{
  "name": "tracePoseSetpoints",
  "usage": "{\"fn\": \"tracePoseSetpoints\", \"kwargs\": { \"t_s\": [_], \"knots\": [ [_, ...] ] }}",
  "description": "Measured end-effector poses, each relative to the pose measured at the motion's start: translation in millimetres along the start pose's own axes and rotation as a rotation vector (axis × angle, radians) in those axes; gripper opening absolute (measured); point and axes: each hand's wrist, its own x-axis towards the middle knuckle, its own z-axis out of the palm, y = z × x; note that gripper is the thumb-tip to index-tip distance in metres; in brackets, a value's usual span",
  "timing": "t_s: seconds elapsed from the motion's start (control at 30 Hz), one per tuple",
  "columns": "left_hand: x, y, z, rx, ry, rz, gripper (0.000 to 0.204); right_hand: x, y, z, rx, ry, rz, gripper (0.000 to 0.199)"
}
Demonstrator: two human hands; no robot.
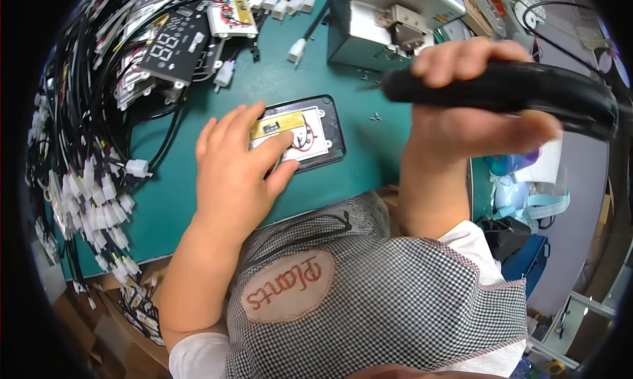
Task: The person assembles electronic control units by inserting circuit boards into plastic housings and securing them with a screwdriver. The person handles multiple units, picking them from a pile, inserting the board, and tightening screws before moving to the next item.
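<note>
A black rectangular casing (337,145) lies on the green mat, with a white board (319,139) and a yellow-wrapped part (290,122) in it. Red and black wires curl over the board. My left hand (234,158) covers the casing's left end, middle finger at its far edge, thumb at the near edge, index finger on the board. Off to the right, my right hand (455,108) is wrapped round a black electric screwdriver (508,85), raised above the mat and slightly blurred. Its thin bit points left, apart from the casing. Small screws (376,116) lie between them.
Bundles of black cables with white connectors (99,207) fill the left side. Display panels (175,46) are piled at the back left. A grey metal-faced machine (376,32) stands at the back right. Light blue items (511,194) sit beyond the mat's right edge.
</note>
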Motion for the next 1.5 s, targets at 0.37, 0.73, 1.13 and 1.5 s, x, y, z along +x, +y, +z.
{"fn": "tracePoseSetpoints", "kwargs": {
  "t_s": [0.37,0.73,1.13,1.5],
  "knots": [
    [8,9,8,-0.002,0.001,0.024,0.040,52,8,-56,0.052,0.030,-0.132,0.078],
    [4,4,1,-0.026,-0.033,0.027,0.041,25,-12,-35,0.198,-0.424,0.188,0.086],
    [2,-4,8,-0.041,-0.010,0.030,0.039,-46,14,-11,0.172,-0.363,0.116,0.093],
    [0,-6,7,-0.062,-0.008,0.020,0.038,-45,22,-9,0.131,-0.432,0.118,0.089]
  ]
}}
